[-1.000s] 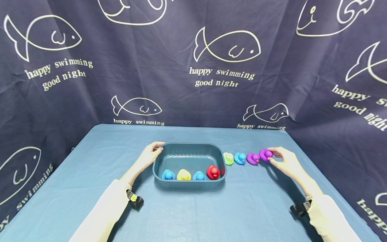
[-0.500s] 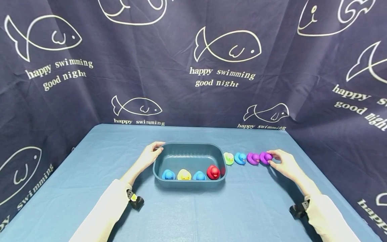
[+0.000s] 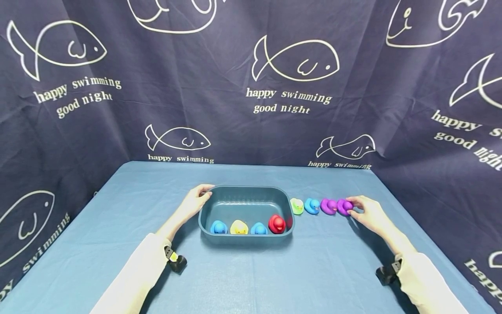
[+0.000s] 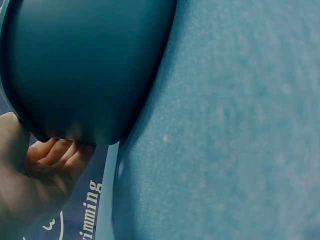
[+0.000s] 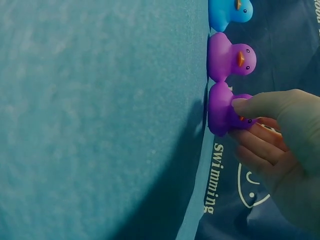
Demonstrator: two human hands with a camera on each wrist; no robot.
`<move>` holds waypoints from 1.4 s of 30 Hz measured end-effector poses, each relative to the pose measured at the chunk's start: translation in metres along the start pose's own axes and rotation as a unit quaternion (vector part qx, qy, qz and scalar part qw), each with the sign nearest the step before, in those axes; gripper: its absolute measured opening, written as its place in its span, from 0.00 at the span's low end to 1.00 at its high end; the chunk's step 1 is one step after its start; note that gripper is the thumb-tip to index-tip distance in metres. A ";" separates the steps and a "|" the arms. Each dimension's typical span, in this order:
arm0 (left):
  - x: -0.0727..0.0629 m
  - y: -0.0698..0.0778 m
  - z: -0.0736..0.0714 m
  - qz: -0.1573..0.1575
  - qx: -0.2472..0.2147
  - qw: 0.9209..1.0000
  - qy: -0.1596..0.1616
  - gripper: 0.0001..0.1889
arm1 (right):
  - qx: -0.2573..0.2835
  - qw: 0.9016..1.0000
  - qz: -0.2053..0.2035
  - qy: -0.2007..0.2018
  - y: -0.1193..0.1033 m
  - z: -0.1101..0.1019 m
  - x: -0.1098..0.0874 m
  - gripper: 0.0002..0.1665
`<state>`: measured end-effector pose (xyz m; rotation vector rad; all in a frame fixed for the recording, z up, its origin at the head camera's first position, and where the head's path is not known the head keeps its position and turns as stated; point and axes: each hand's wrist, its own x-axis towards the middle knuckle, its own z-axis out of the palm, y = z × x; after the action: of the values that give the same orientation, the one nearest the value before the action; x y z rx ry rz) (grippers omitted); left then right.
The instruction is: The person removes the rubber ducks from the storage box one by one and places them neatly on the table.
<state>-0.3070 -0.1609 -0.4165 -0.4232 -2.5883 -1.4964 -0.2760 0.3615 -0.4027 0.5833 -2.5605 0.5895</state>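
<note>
My right hand (image 3: 366,211) pinches a purple rubber duck (image 5: 220,110) between thumb and fingers at the right end of a row on the table. That duck touches a second purple rubber duck (image 3: 328,206). Beyond it in the row come a blue rubber duck (image 3: 312,206) and a pale green one (image 3: 296,206), close to the tub. With my left hand (image 3: 193,201) I grip the far left corner of the dark teal tub (image 3: 247,239). Along its near wall inside sit two blue rubber ducks (image 3: 218,227), a yellow one (image 3: 239,227) and a red one (image 3: 276,224).
Blue cloth (image 3: 251,279) covers the table. A dark curtain (image 3: 235,126) with white fish drawings hangs behind it and along both sides. Each wrist carries a small black camera (image 3: 178,264).
My right hand has lowered the purple duck slightly, bringing it into line beside the other purple duck. The left hand and the tub have stayed in place.
</note>
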 end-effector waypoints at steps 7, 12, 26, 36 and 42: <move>0.000 -0.001 0.001 0.004 -0.003 1.000 0.002 0.16 | -0.006 1.000 0.005 -0.010 0.001 0.000 -0.001 0.20; 0.001 -0.003 0.002 0.000 -0.004 1.000 0.003 0.17 | -0.002 1.000 0.010 -0.019 0.002 0.001 -0.002 0.20; -0.016 0.037 -0.004 -0.001 -0.004 1.000 -0.005 0.17 | -0.031 0.999 0.010 -0.004 -0.006 -0.002 0.001 0.26; 0.002 -0.003 0.002 -0.001 -0.003 1.000 0.001 0.17 | -0.024 1.000 -0.007 0.002 -0.023 -0.010 0.010 0.23; 0.002 -0.004 0.001 0.006 -0.006 1.000 0.004 0.17 | -0.014 1.000 -0.019 0.006 -0.037 -0.010 0.017 0.24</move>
<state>-0.3104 -0.1615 -0.4200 -0.4333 -2.5674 -1.5077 -0.2689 0.3308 -0.3749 0.6149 -2.5367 0.5420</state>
